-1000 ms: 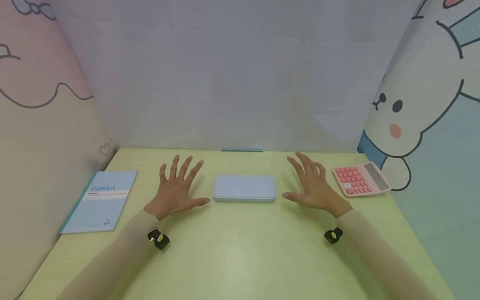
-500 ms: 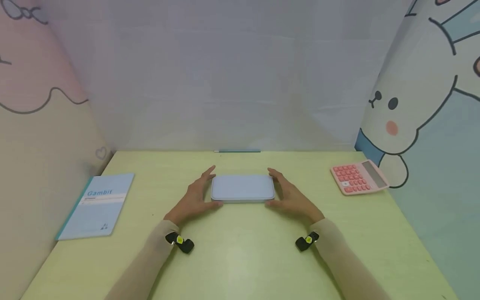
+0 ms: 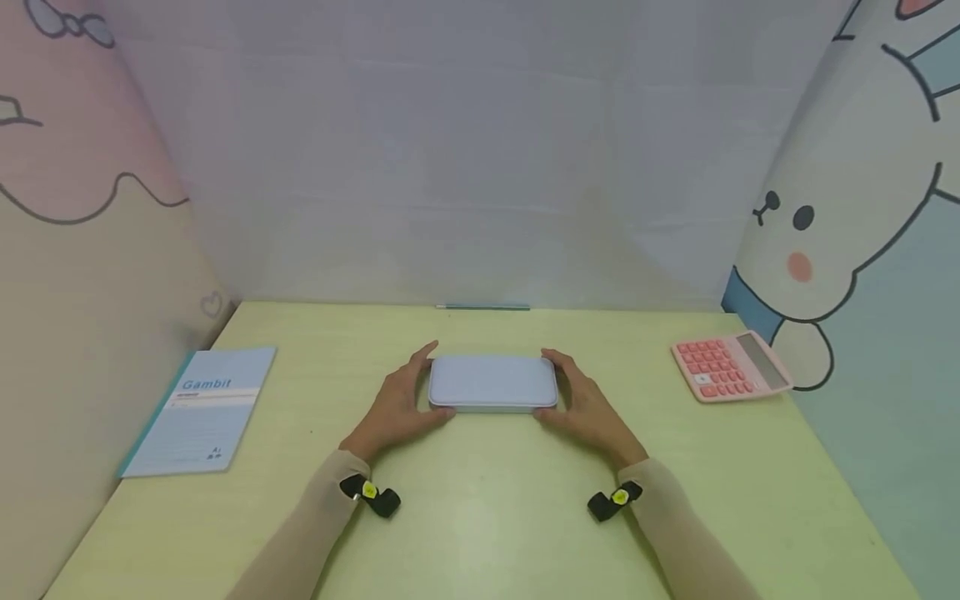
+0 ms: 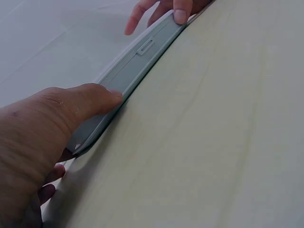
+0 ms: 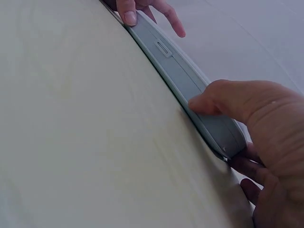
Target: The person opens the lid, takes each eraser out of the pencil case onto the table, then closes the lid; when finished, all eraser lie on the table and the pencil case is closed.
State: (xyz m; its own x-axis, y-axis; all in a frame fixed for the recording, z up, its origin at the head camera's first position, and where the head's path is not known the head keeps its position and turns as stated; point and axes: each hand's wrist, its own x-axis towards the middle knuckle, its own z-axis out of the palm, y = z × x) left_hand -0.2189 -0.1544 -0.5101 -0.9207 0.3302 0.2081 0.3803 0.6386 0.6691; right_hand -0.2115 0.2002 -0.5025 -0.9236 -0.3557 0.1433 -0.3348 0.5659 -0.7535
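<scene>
A flat pencil case (image 3: pixel 493 382) with a pale lid lies crosswise in the middle of the table. Its grey-green front side (image 4: pixel 135 59) carries a small latch. My left hand (image 3: pixel 397 407) holds the left end, thumb along the front and fingers round the end and back. At the opposite end my right hand (image 3: pixel 592 408) grips it the same way, with the right thumb (image 5: pixel 206 102) pressed on the front side. The fingers behind the case are partly hidden by it.
A blue notebook (image 3: pixel 202 412) lies on the left of the light wooden table (image 3: pixel 480 500). On the right is a pink calculator (image 3: pixel 731 367). A thin pencil (image 3: pixel 483 307) lies along the back edge, in front of a pale cloth (image 3: pixel 480 167).
Both hands, spread apart on either side of the pencil case a second ago, have come inward and now hold its two ends. The case stays in about the same place.
</scene>
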